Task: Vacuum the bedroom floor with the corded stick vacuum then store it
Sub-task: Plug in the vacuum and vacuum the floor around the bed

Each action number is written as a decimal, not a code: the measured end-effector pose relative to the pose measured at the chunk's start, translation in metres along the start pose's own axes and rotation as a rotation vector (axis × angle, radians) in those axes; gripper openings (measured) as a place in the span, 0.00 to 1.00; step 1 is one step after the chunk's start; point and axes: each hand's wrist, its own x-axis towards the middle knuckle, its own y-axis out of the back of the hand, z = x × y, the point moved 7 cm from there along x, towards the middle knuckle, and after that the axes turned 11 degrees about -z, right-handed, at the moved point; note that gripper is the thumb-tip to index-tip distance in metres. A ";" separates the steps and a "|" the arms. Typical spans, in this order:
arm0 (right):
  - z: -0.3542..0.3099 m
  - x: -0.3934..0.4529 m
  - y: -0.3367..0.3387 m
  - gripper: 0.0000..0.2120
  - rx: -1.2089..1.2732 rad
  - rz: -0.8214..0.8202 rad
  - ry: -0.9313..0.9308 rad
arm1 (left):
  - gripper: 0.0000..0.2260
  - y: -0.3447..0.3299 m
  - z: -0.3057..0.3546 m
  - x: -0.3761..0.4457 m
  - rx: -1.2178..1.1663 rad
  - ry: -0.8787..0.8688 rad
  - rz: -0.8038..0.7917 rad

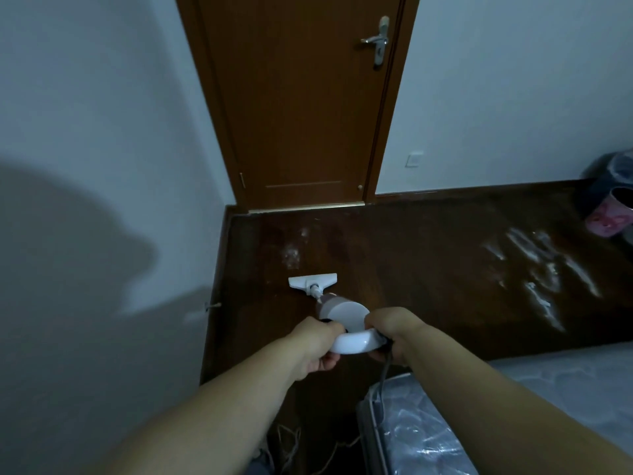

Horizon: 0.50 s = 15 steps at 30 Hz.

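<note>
Head view: 1 stick vacuum (346, 315) is gripped at its handle by the left hand (317, 344) and right hand (390, 332).
Nozzle (312, 281): flat on the dark floor (428, 269).
Ahead: 1 closed door (301, 104).
Right: 1 pink bin (611, 214).

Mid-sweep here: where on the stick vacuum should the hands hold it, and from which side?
Hold the stick vacuum by its white loop handle at the near, top end, coming from behind. The body slopes away and down to the floor head, so only the loop faces the person. The left hand grips its left side and the right hand its right, by the cord.
</note>
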 end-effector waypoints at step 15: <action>-0.006 -0.019 -0.089 0.19 -0.041 -0.174 -0.009 | 0.17 0.077 -0.035 -0.036 -0.154 -0.016 0.172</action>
